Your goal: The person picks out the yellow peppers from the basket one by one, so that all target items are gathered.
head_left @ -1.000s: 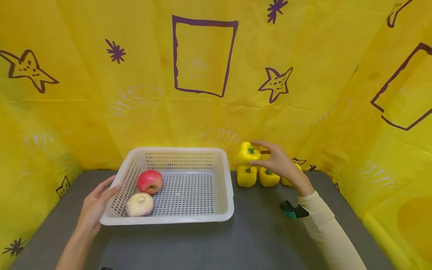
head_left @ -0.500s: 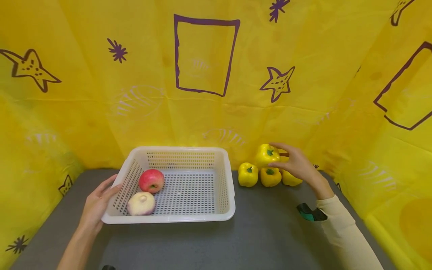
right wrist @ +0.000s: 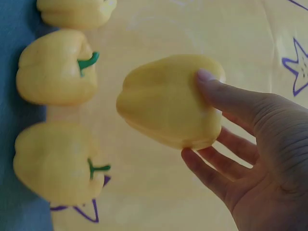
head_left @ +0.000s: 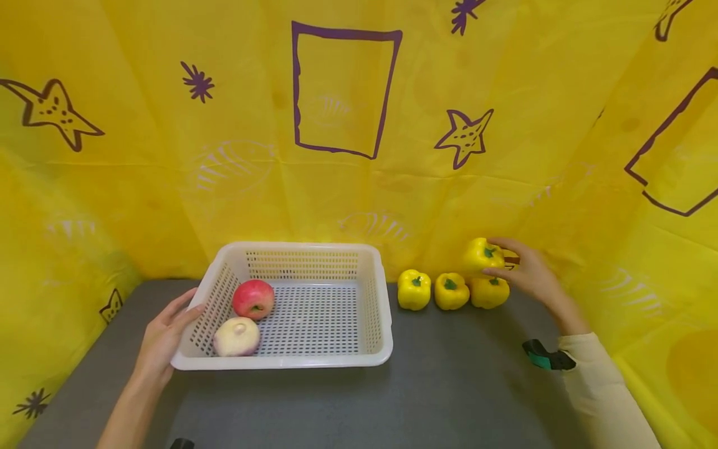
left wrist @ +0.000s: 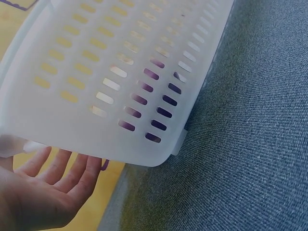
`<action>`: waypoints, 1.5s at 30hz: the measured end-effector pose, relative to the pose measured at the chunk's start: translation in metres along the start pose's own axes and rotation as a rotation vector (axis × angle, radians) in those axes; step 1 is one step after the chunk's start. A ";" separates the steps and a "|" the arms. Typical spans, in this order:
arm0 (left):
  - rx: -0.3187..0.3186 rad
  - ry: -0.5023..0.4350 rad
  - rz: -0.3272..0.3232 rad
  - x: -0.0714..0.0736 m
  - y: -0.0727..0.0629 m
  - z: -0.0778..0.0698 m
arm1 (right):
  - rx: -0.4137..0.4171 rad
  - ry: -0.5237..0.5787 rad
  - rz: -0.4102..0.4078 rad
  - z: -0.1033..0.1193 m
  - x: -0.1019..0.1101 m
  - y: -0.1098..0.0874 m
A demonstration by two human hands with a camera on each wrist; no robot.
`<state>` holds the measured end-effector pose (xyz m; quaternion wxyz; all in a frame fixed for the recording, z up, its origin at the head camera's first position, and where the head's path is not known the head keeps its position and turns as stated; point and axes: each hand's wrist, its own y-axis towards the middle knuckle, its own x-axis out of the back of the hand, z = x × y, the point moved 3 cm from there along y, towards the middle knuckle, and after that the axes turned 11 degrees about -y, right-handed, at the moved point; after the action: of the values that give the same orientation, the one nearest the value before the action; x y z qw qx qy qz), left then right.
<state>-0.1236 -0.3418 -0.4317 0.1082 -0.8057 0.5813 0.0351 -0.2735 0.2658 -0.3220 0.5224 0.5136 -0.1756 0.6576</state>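
A yellow bell pepper [head_left: 485, 255] with a green stem is held in the air by my right hand [head_left: 530, 271], thumb on one side and fingers on the other. It hangs over the rightmost of the three peppers on the table, a yellow bell pepper [head_left: 490, 292]. My left hand [head_left: 162, 337] grips the left rim of a white plastic basket [head_left: 291, 362]; in the left wrist view its fingers [left wrist: 79, 175] curl at the rim. Inside the basket, at its left end, lie a red apple [head_left: 253, 299] and a pale turnip [head_left: 236, 337] with purplish edges.
Two more yellow peppers stand in the row, the left pepper [head_left: 414, 289] beside the basket and the middle pepper [head_left: 451, 291]. A grey tabletop [head_left: 336, 408] lies in front. Behind rises a yellow cloth [head_left: 241, 206] with drawn starfish and frames.
My right hand has carried the pepper rightward, from above the left pepper, past the middle one, to above the right one. My left hand keeps its grip on the basket.
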 end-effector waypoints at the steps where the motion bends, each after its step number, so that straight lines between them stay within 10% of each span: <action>1: 0.000 0.001 -0.001 0.000 0.000 0.000 | 0.001 -0.012 -0.012 -0.002 0.001 -0.002; 15: -0.004 -0.017 0.000 -0.001 0.000 -0.001 | -0.045 -0.054 -0.045 -0.030 0.026 -0.019; 27: -0.001 -0.044 0.016 0.000 0.001 0.000 | -0.172 -0.138 0.096 -0.083 0.057 -0.028; 34: 0.010 -0.029 -0.001 0.000 0.002 0.001 | -0.180 -0.280 0.244 -0.114 0.034 -0.038; 45: -0.004 -0.037 0.008 -0.001 0.002 0.002 | -0.113 -0.175 0.364 -0.125 0.010 -0.034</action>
<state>-0.1252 -0.3413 -0.4335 0.1172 -0.8028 0.5823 0.0519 -0.3043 0.3798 -0.3754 0.4057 0.4985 -0.3470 0.6830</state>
